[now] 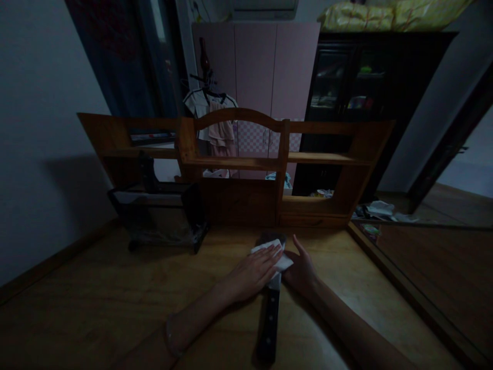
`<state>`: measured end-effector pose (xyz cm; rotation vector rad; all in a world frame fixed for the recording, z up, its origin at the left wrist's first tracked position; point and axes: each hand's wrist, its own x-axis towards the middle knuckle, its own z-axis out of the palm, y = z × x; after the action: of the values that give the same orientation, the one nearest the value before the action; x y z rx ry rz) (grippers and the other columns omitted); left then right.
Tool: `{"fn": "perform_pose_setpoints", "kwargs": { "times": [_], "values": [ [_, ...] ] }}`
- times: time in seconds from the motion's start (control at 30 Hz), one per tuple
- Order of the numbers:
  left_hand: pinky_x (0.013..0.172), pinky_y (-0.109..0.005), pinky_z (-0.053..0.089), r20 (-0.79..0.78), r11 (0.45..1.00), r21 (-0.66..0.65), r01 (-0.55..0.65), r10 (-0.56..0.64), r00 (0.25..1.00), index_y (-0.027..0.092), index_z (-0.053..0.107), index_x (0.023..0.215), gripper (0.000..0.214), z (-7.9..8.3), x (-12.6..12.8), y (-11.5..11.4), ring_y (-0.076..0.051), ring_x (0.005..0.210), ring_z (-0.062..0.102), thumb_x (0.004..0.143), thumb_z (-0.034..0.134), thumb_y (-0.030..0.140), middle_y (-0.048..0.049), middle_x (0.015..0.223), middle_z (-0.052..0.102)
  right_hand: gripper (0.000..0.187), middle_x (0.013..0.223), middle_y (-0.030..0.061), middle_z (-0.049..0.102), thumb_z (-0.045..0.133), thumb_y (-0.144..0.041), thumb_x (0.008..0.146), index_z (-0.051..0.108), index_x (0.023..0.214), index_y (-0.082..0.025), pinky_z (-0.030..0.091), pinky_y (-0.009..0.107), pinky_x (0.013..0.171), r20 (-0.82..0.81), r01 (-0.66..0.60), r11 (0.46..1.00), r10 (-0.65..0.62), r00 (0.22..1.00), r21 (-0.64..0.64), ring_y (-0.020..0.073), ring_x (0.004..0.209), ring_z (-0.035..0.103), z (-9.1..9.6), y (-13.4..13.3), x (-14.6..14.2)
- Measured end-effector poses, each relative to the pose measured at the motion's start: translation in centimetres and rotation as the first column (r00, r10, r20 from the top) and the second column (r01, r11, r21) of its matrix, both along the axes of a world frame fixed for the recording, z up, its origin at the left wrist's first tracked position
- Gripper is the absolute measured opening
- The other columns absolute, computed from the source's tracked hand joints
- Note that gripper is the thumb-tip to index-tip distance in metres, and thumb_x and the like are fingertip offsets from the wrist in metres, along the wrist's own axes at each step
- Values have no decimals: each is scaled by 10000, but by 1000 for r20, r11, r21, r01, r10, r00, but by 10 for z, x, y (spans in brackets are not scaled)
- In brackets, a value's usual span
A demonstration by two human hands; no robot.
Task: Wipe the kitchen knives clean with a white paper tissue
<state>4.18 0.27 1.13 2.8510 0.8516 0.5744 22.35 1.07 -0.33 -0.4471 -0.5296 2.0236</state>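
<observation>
A large knife lies on the wooden desk (115, 298), its black handle (269, 324) pointing toward me and its blade (269, 239) pointing away. My left hand (252, 270) lies flat, fingers stretched out, pressing a white tissue (275, 254) onto the blade. My right hand (302, 270) rests on the desk just right of the blade, fingers extended, touching the tissue's edge and the side of the knife.
A wooden shelf unit (239, 162) stands along the back of the desk. A dark wire rack (162, 210) sits at the left in front of it. The desk's right edge (400, 288) drops to the floor. Behind are a pink wardrobe (256, 67) and a dark cabinet (365, 87).
</observation>
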Motion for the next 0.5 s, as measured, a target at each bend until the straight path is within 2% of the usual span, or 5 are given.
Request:
{"fn": "perform_pose_setpoints", "kwargs": {
  "times": [0.13, 0.23, 0.4, 0.5],
  "values": [
    [1152, -354, 189, -44, 995, -21, 101, -101, 994, 259, 189, 1466, 498, 10, 5, -8, -140, 1399, 175, 983, 211, 377, -3, 1528, 180, 541, 796, 134, 712, 430, -568, 872, 632, 953, -73, 501, 435, 835, 70, -35, 999, 37, 997, -27, 280, 868, 680, 2, -2, 4],
    [1152, -360, 191, -48, 995, -12, 103, -103, 993, 263, 216, 1460, 497, 11, 5, -9, -148, 1396, 191, 979, 231, 386, -4, 1525, 195, 563, 842, 146, 713, 422, -574, 872, 622, 994, -62, 499, 437, 837, 64, -31, 999, 32, 997, -20, 282, 884, 677, 5, -3, 3],
    [1148, -382, 203, -2, 999, 31, -34, 34, 999, 253, 212, 1460, 517, 2, 1, -1, -166, 1401, 173, 969, 259, 408, -15, 1526, 196, 526, 956, 161, 700, 421, -527, 892, 596, 1055, -59, 476, 430, 884, -24, 37, 999, -37, 999, -2, 274, 968, 650, 3, -3, -2],
    [1152, -383, 195, 39, 990, 45, -133, 131, 991, 233, 225, 1457, 519, -3, -2, 6, -167, 1402, 171, 968, 261, 402, -29, 1523, 215, 539, 1025, 162, 684, 436, -544, 880, 574, 1106, -74, 466, 451, 897, -74, 19, 999, -17, 997, 27, 279, 998, 635, -2, 0, -3]
  ]
}}
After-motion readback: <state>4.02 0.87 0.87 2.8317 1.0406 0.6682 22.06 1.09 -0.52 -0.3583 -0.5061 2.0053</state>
